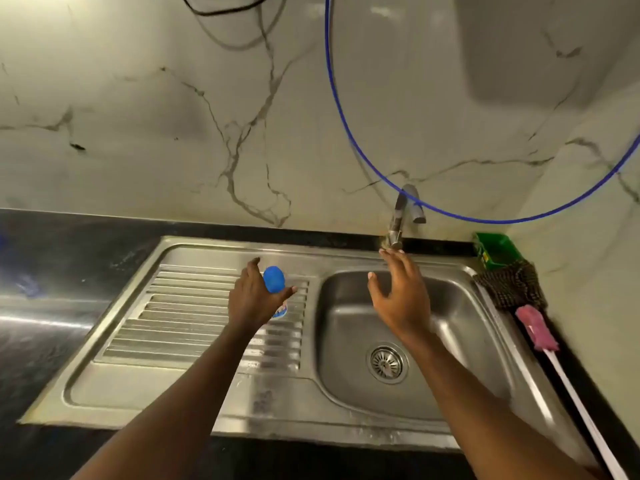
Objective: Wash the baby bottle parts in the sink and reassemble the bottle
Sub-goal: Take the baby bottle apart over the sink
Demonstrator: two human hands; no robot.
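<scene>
My left hand (254, 299) grips the baby bottle (274, 279), blue cap up, over the ribbed drainboard (194, 306). My right hand (400, 299) is spread wide, holding nothing, fingertips right by the tap (398, 220) base, contact unclear; sink basin (450, 341) below it. Pink brush (536, 332) well off to its right

A home kitchen: steel sink (194, 403), tap (398, 216), marble backsplash (173, 133)

The blue-capped baby bottle (274, 279), cap uppermost, sits gripped in the left hand (250, 299) over the ribbed drainboard (194, 306) of the steel sink (346, 422).
</scene>
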